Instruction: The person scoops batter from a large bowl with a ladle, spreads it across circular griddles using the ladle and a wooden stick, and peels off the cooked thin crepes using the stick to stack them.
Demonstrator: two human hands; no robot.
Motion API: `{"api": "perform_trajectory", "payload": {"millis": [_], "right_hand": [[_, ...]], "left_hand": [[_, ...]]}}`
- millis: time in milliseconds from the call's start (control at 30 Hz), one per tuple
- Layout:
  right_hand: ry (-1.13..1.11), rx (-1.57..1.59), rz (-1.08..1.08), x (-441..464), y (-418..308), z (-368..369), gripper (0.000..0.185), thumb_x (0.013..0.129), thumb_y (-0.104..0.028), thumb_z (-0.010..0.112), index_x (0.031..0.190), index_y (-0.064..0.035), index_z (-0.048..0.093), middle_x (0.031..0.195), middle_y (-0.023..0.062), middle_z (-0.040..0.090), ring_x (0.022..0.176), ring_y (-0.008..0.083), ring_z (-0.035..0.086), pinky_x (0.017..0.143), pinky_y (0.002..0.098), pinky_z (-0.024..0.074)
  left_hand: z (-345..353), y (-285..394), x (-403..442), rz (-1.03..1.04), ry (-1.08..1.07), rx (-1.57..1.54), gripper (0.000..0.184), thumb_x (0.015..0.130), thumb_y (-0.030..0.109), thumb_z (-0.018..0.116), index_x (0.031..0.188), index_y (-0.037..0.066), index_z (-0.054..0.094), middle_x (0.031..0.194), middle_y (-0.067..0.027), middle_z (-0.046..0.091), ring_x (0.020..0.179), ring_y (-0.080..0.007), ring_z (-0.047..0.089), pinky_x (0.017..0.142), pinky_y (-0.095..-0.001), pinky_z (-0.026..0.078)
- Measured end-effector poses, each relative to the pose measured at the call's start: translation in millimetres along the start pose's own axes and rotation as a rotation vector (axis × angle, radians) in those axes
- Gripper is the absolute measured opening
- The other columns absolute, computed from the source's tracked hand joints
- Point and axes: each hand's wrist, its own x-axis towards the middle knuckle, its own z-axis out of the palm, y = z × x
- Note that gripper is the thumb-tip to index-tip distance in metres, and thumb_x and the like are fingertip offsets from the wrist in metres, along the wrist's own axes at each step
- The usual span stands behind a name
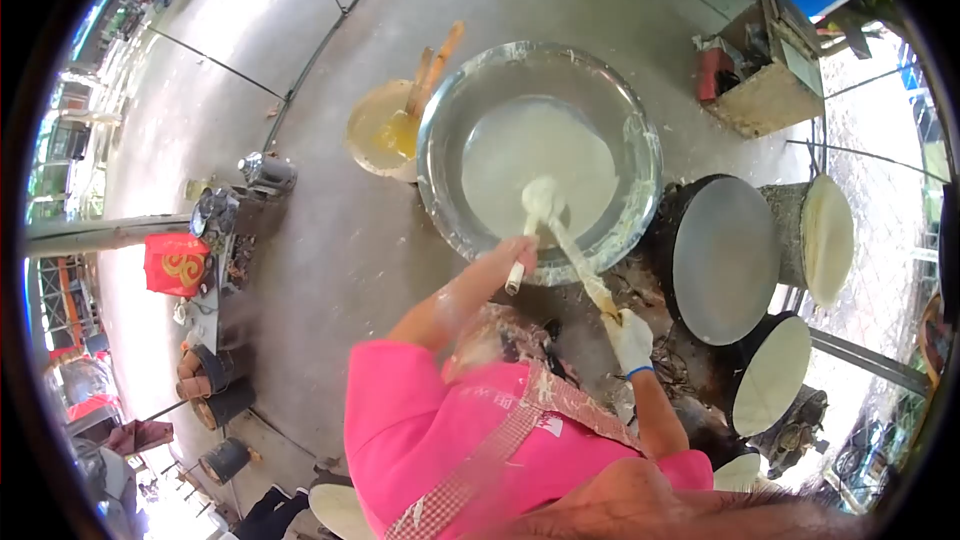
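Note:
A wide metal basin (435, 140) holds pale, creamy batter (530, 145). My bare left hand (517, 254) is closed around a pale, stick-like handle (514, 278) that slants over the basin's near rim. My right hand (630, 342), in a white glove with a blue cuff, grips a batter-coated wooden stick (583, 270). Both tools run up to a batter-covered lump (542, 197) over the near part of the batter. Their end shapes are hidden under the coating, and I cannot tell which of them ends in the lump.
Right of the basin are round griddles (728, 260), some with pale rounds (770, 375). At the basin's left stands a bowl (375, 130) of yellow liquid with wooden-handled tools. A worn box (770, 75) sits back right. A red bag (177, 264) and buckets (225, 395) are far left.

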Motion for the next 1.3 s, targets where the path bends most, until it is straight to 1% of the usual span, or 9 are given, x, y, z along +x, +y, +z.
{"api": "perform_trajectory", "payload": {"millis": [200,400,567,633,667,767,967,1133,1300], "right_hand": [[0.478,0.108,-0.278,-30.9,-4.3,-47.4,0.033,0.084,-0.038,0.063,0.093,-0.0068,0.064,0.078,0.0185,0.065,0.071,0.0355,0.064,0.063,0.0450,0.0489],[0.791,0.692,-0.451,-26.4,-42.1,-179.2,0.028,0.083,-0.021,0.066,0.104,-0.0034,0.065,0.082,0.0144,0.067,0.072,0.0216,0.065,0.068,0.0337,0.0498],[0.315,0.999,-0.454,-34.3,-34.0,-137.1,0.029,0.081,-0.016,0.064,0.105,-0.0009,0.065,0.066,0.0035,0.058,0.061,0.0117,0.054,0.059,0.0300,0.0438],[0.210,0.945,-0.425,-4.3,1.0,-56.5,0.032,0.079,-0.027,0.067,0.096,0.0000,0.069,0.064,0.0061,0.061,0.058,0.0138,0.057,0.057,0.0309,0.0439],[0.216,0.840,-0.319,-12.7,18.5,-38.5,0.033,0.078,-0.029,0.068,0.093,0.0000,0.069,0.064,0.0079,0.063,0.059,0.0152,0.058,0.057,0.0314,0.0439],[0.203,0.592,-0.112,-75.1,39.1,-53.6,0.038,0.074,-0.037,0.071,0.086,-0.0006,0.070,0.064,0.0122,0.064,0.062,0.0192,0.063,0.058,0.0331,0.0447],[0.469,0.894,-0.263,-127.6,62.0,-94.8,0.040,0.080,-0.033,0.068,0.106,-0.0037,0.066,0.094,0.0177,0.068,0.085,0.0292,0.066,0.074,0.0359,0.0495],[0.497,0.560,0.073,-156.2,142.4,-3.7,0.042,0.084,-0.046,0.058,0.098,-0.0079,0.064,0.089,0.0180,0.066,0.086,0.0381,0.061,0.075,0.0447,0.0474],[0.457,0.385,0.356,-289.5,229.1,34.8,0.039,0.084,-0.047,0.057,0.094,-0.0107,0.066,0.087,0.0154,0.066,0.082,0.0341,0.064,0.071,0.0431,0.0492]], "left_hand": [[188.5,71.9,-162.8,-0.008,0.083,-0.066,0.018,0.093,0.020,0.052,0.081,0.016,0.040,0.056,0.0049,0.033,0.038,-0.0023,0.028,0.028,-0.0184,0.021],[300.9,110.0,-293.9,0.573,0.042,0.559,0.017,0.092,0.019,0.053,0.106,0.026,0.044,0.055,0.0047,0.031,0.036,-0.0037,0.026,0.028,-0.0183,0.020],[227.8,122.8,-248.5,0.720,-0.016,0.657,0.011,0.089,0.013,0.054,0.097,0.018,0.048,0.054,0.0038,0.033,0.039,-0.0050,0.033,0.030,-0.0199,0.023],[158.1,124.6,-200.6,0.048,-0.372,0.354,0.017,0.088,0.014,0.053,0.074,0.013,0.044,0.056,0.0033,0.037,0.041,-0.0058,0.036,0.032,-0.0192,0.027],[158.5,114.4,-198.0,-0.197,-0.242,0.115,0.035,0.093,0.025,0.049,0.064,0.015,0.035,0.054,0.0045,0.033,0.040,-0.0053,0.031,0.033,-0.0200,0.026],[182.3,90.7,-205.3,-0.335,-0.049,-0.264,0.039,0.096,0.029,0.046,0.062,0.015,0.033,0.051,0.0057,0.027,0.039,-0.0052,0.027,0.032,-0.0213,0.023],[203.2,75.4,-139.4,-0.145,-0.465,0.465,0.047,0.098,0.041,0.039,0.059,0.017,0.029,0.050,0.0059,0.023,0.038,-0.0062,0.025,0.029,-0.0221,0.019],[256.9,-19.5,-92.9,-0.614,-0.203,-0.211,0.029,0.098,0.024,0.040,0.075,0.008,0.041,0.055,0.0033,0.036,0.039,-0.0081,0.035,0.032,-0.0227,0.032],[262.5,-120.6,-25.6,-0.954,-0.440,-0.447,0.030,0.099,0.021,0.039,0.107,-0.008,0.041,0.061,-0.0007,0.040,0.044,-0.0111,0.041,0.038,-0.0251,0.042]]}}
